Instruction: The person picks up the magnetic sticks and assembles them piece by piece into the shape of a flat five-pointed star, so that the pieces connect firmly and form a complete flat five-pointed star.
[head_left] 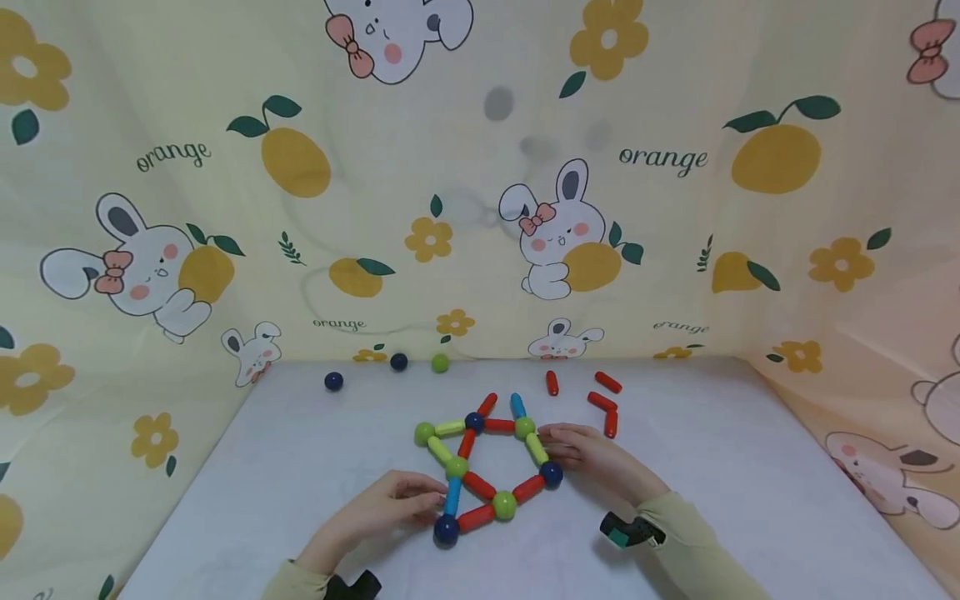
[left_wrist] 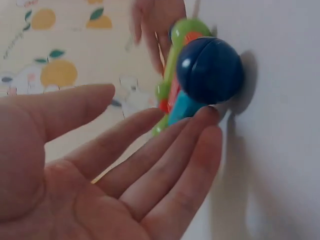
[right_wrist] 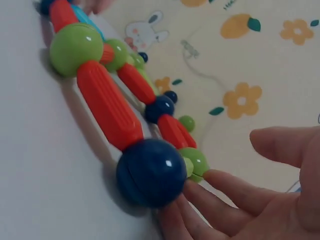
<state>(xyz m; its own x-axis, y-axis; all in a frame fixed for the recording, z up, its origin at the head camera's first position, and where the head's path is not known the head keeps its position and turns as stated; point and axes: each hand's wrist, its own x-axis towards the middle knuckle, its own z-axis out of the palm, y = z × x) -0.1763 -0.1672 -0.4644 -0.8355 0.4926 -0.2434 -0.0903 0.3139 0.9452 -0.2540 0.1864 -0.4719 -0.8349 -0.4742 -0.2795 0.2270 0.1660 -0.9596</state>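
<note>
A flat frame of magnetic rods and balls lies on the table, with red, light green and blue rods joining green and navy balls. My left hand, fingers loosely extended, is beside the blue rod and the near navy ball. Across the frame, the fingertips of my right hand are at the light green rod, between a green ball and the right navy ball. Neither hand grips anything. Whether the fingertips actually touch the pieces is hard to tell.
Several loose red rods lie at the back right of the white table. Two loose navy balls and a green ball sit at the back left. A patterned cloth hangs behind and at the sides.
</note>
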